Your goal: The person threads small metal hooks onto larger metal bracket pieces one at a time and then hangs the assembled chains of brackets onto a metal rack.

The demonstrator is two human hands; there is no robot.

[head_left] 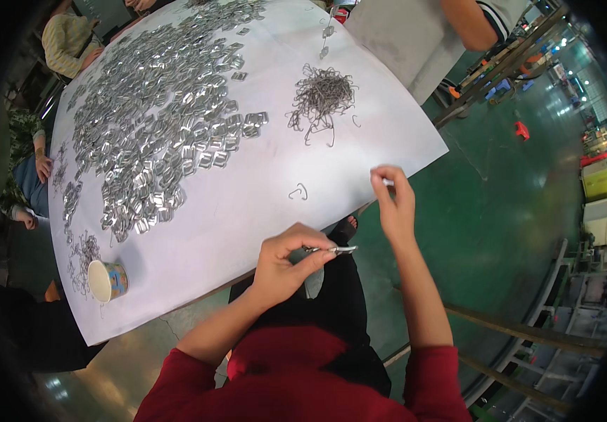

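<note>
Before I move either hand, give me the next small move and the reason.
Probably bring the right hand over to the metal piece: the left hand pinches it with one end sticking out, while the right is raised apart from it. Whether the right holds anything is hard to tell.
</note>
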